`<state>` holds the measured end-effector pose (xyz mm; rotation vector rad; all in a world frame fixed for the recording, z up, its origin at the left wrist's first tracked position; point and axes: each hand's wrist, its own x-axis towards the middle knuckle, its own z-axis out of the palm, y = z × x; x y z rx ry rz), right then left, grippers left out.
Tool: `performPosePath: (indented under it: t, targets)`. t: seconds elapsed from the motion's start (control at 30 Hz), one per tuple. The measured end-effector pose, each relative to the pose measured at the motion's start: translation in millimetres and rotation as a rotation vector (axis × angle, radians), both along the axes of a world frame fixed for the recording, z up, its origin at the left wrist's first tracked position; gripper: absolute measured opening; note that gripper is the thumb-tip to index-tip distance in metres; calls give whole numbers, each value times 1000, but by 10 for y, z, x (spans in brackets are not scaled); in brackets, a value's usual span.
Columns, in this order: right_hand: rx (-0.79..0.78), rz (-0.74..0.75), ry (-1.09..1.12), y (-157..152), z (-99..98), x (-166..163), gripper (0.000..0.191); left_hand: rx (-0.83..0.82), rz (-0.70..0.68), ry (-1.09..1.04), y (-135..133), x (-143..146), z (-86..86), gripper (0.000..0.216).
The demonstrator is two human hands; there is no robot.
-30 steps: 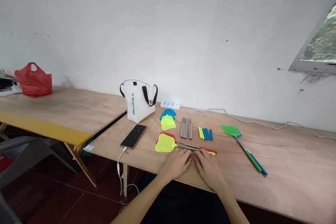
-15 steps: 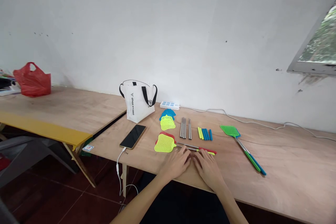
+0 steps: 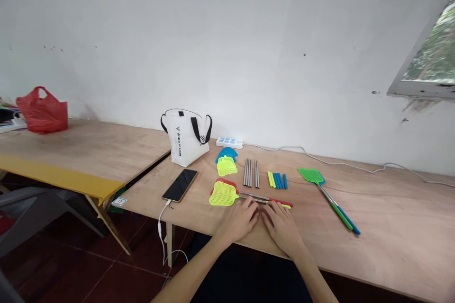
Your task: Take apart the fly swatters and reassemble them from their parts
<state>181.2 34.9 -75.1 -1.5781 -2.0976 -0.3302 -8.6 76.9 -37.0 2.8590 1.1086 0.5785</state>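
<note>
My left hand [image 3: 239, 221] and my right hand [image 3: 283, 226] lie flat, palms down and fingers stretched out, side by side near the front edge of the plywood table [image 3: 391, 236]. Neither holds anything. Just beyond the fingertips lie two stacked fly swatters: a yellow head [image 3: 222, 195] over a red one, with metal rods and red and yellow grips [image 3: 282, 203] pointing right. Further back are loose blue and yellow swatter heads [image 3: 226, 161], several metal rods [image 3: 250, 173] and several yellow and blue grips [image 3: 277, 180].
A green and blue fly swatter pair [image 3: 329, 199] lies to the right. A phone [image 3: 180, 184] on a white cable, a white tote bag [image 3: 187, 138] and a power strip [image 3: 230, 141] sit to the left and back. A second table holds a red plastic bag [image 3: 41, 111].
Both hands have stayed flat in the same spot. Only the camera has shifted slightly.
</note>
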Motion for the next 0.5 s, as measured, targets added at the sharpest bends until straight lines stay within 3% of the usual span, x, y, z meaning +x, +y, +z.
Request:
performPosePath:
  t: [0.5]
  targets:
    - [-27, -24, -9, -8, 5, 15, 26, -6, -8, -24, 2, -2, -3, 10]
